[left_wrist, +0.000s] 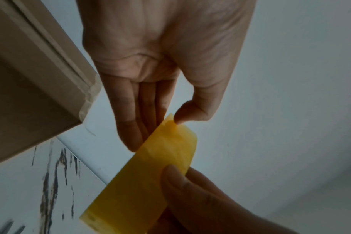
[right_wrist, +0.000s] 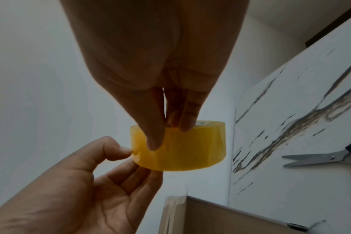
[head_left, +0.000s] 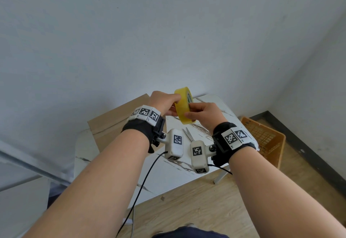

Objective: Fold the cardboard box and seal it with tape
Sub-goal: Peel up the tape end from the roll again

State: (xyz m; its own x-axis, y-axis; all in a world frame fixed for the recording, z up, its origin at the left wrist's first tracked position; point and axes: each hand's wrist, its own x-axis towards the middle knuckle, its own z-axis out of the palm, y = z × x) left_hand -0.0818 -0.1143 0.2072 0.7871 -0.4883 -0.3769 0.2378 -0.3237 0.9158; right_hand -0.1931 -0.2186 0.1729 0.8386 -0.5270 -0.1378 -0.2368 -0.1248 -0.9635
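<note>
A yellow tape roll (head_left: 182,99) is held up in the air above the table, between both hands. My right hand (head_left: 190,110) grips it, thumb on the outer face and fingers in the core (right_wrist: 168,134). My left hand (head_left: 173,104) pinches the roll's edge, with the thumb tip on the outer layer (left_wrist: 156,131) and the fingers behind it. The brown cardboard box (head_left: 116,117) sits closed on the table's left side, below the hands. A strip of clear tape runs along its seam to the corner (left_wrist: 90,95).
Scissors (head_left: 188,134) lie open on the white marble-pattern table (head_left: 168,174), under the hands. An orange plastic crate (head_left: 262,138) stands on the wooden floor to the right of the table. A grey wall is close behind.
</note>
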